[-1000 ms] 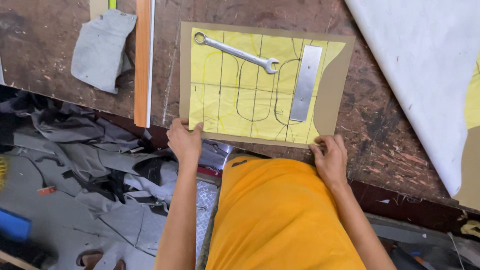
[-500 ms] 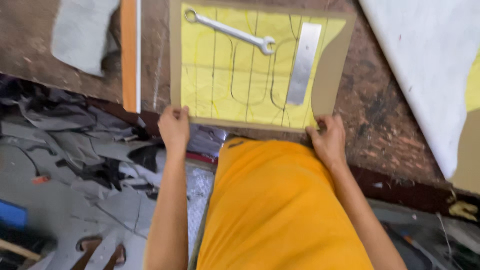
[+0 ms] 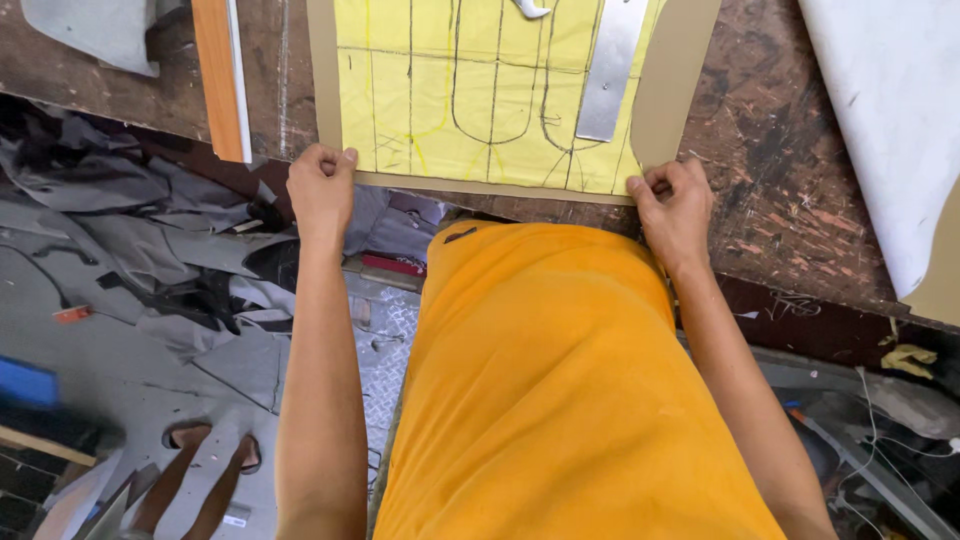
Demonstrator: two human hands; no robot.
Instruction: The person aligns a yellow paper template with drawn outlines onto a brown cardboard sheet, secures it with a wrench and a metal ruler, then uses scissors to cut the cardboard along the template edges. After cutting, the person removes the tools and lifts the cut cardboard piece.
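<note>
A tan cardboard sheet [image 3: 675, 90] lies on a worn wooden workbench [image 3: 780, 170], with a yellow sheet [image 3: 400, 80] marked in black curved lines on top of it. My left hand [image 3: 320, 190] pinches the cardboard's near left corner. My right hand [image 3: 675, 210] pinches the near right corner. A flat metal bar [image 3: 608, 70] rests on the yellow sheet, and the jaw end of a wrench [image 3: 530, 8] shows at the top edge. My orange shirt fills the lower middle.
An orange wooden strip [image 3: 220, 75] lies on the bench to the left, next to a grey cloth piece [image 3: 100, 30]. A large white sheet [image 3: 890, 110] covers the right. Grey fabric scraps [image 3: 150, 270] litter the floor at lower left.
The view has tilted down and drawn nearer, so the sheets sit higher in frame and the wrench is nearly cut off. Both hands have stayed on the cardboard's near corners.
</note>
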